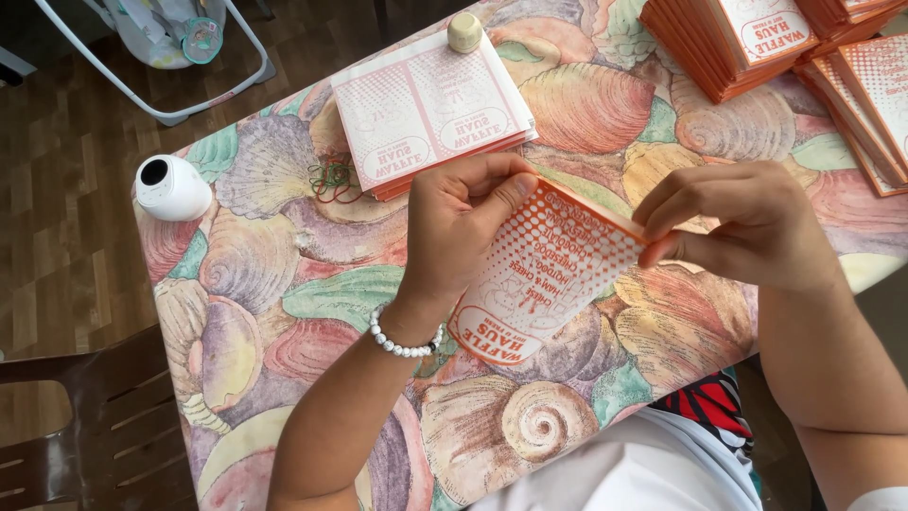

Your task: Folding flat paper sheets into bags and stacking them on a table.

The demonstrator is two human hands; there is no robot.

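Orange paper bag (544, 274) pinched between left hand (459, 222) and right hand (733, 227) grip.

The left hand (459, 222) hides the bag's (544, 274) left edge. Orange stacks (733, 38) at the worktop's (284, 284) far right corner are cut off.

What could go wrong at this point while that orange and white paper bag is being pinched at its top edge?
The paper bag is thin; both the left hand and right hand pinch its edge, so it might crease or tear. The rubber bands beside the near stack of bags lie loose and could be knocked about.
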